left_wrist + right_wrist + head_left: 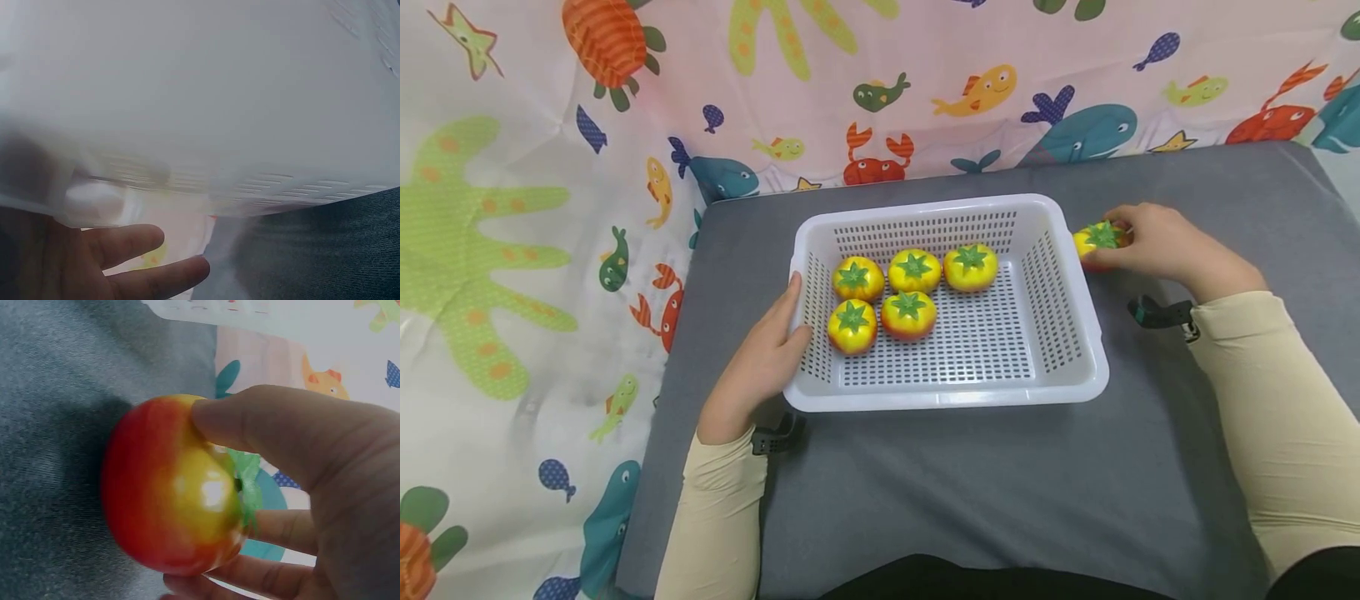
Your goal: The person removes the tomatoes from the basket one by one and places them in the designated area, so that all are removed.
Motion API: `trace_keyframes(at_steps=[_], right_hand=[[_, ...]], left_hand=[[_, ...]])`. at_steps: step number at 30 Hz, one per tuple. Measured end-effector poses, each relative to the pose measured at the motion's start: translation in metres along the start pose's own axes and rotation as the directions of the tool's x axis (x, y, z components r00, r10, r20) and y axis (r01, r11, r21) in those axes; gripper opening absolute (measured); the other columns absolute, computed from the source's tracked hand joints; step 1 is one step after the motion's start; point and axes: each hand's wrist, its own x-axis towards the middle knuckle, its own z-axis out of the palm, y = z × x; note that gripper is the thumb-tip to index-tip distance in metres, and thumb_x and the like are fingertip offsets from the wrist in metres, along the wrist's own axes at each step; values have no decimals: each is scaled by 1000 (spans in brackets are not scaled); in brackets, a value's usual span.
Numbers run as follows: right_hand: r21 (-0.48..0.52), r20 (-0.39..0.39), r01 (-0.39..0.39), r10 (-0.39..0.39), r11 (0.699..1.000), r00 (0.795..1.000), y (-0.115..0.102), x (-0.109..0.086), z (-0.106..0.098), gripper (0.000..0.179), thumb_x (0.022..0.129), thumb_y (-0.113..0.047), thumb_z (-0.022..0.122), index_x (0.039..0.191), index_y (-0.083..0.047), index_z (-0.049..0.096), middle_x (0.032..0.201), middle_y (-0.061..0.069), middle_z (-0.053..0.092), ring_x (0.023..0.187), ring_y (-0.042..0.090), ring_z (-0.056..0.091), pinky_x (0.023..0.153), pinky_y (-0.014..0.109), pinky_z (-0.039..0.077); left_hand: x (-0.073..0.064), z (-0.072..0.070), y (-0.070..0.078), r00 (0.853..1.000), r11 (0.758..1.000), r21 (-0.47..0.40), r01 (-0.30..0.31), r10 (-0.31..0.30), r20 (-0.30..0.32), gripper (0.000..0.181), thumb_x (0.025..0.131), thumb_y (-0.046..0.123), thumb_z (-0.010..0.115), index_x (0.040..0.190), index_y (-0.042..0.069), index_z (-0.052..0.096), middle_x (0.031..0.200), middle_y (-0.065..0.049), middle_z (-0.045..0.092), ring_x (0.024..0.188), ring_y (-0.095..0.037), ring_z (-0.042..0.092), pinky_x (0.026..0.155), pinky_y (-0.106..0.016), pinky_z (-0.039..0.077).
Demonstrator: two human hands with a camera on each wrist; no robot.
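Observation:
A white plastic basket (940,398) with slotted walls stands on the grey cloth. Several yellow toy tomatoes (910,317) with green star-shaped tops sit in its left and middle part. My left hand (760,354) holds the basket by its left side, thumb over the rim and fingers along the outside; the left wrist view shows two fingers (162,278) stretched out below the wall. To the right of the basket my right hand (1165,246) grips another toy tomato (169,494), red underneath and yellow on top, between thumb and fingers, close over the cloth.
The grey cloth (940,492) covers the table. A curtain (820,108) printed with sea animals hangs along the back and left edges. Dark wrist straps (778,435) show at both sleeves.

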Motion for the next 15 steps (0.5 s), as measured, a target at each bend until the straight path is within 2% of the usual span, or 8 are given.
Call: trace_keyframes(at_steps=[4, 15], right_hand=[[-3, -14, 19, -19, 1000, 1000, 3, 1, 3, 85, 95, -46, 72, 148, 14, 44, 127, 37, 54, 111, 49, 51, 89, 66, 51], [-16, -17, 38, -38, 999, 999, 4, -1, 5, 90, 97, -45, 72, 152, 17, 37, 135, 40, 45, 120, 55, 45, 95, 74, 48]], left_hand=[[0, 0, 0, 1000, 1000, 2, -4, 4, -4, 77, 107, 19, 48, 168, 40, 7, 168, -9, 34, 98, -35, 76, 64, -42, 67], [0, 0, 0, 1000, 1000, -9, -14, 14, -5, 76, 107, 19, 47, 168, 38, 7, 167, -11, 35, 99, -34, 76, 64, -42, 67]])
